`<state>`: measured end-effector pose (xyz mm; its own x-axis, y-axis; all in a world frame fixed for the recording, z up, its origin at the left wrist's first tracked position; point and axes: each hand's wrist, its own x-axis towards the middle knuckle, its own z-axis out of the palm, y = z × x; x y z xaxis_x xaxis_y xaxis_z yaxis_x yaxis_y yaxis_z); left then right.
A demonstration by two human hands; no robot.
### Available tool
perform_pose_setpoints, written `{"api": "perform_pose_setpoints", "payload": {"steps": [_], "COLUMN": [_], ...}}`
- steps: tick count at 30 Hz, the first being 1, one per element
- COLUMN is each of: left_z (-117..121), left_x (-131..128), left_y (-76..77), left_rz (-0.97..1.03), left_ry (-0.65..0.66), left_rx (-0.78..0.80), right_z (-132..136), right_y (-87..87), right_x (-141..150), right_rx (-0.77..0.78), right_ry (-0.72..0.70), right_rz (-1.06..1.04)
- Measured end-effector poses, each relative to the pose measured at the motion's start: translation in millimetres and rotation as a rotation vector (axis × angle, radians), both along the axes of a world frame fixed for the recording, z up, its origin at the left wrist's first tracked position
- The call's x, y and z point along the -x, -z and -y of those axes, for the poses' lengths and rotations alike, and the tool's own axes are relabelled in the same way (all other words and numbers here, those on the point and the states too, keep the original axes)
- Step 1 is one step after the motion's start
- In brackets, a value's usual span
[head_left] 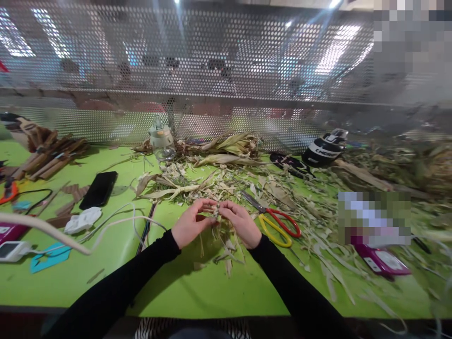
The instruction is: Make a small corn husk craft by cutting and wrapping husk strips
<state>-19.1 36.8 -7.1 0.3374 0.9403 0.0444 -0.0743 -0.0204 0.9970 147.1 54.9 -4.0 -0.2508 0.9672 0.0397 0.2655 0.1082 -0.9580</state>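
Observation:
Both my hands meet over the green table, pinching a small knotted piece of dried plant strips (216, 212) whose loose ends hang below. My left hand (193, 222) grips it from the left with thumb and fingers. From the right, the fingers of my right hand (240, 223) close on the same piece. Its exact shape is partly hidden by my fingertips. Scissors (278, 226) with one red and one yellow handle loop lie just right of my right hand, blades pointing away to the left. Several loose strips (229, 256) lie under my hands.
Dried husks and scraps (226, 162) spread behind my hands and rightward. A clear bottle (161, 139) and a black bottle (325, 148) stand by the perforated metal screen (219, 56). A black phone (99, 189), white cables (122, 219) and a magenta device (383, 259) lie around.

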Motion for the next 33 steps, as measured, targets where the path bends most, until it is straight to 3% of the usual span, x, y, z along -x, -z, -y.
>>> {"api": "perform_pose_setpoints", "payload": {"steps": [3,7,12,16,20,33], "left_z": [1.1,4.4,1.0,-5.1,-5.8,-4.8], "left_x": [0.5,-0.3,-0.1,0.3,-0.6,2.4], "left_y": [2.3,4.6,7.2,10.4,10.9,14.4], "left_rz": [-0.149,-0.203,-0.144,0.024,0.032,-0.206], "left_ry": [0.037,0.011,-0.007,-0.02,-0.026,-0.093], "left_rx": [-0.141,-0.239,-0.079,0.025,0.008,-0.147], "right_z": [-0.2,0.3,1.3,3.0,4.8,11.7], "right_y": [0.1,0.8,-3.2,-9.1,-9.7,-12.4], "right_x": [-1.8,-0.5,-3.6,-8.5,-9.8,-11.9], "right_rx": [0.008,0.013,0.027,-0.191,-0.371,-0.424], "right_ry": [-0.008,-0.016,-0.049,-0.044,-0.012,-0.061], "right_rz": [-0.027,-0.05,-0.022,0.092,0.223,0.397]}}
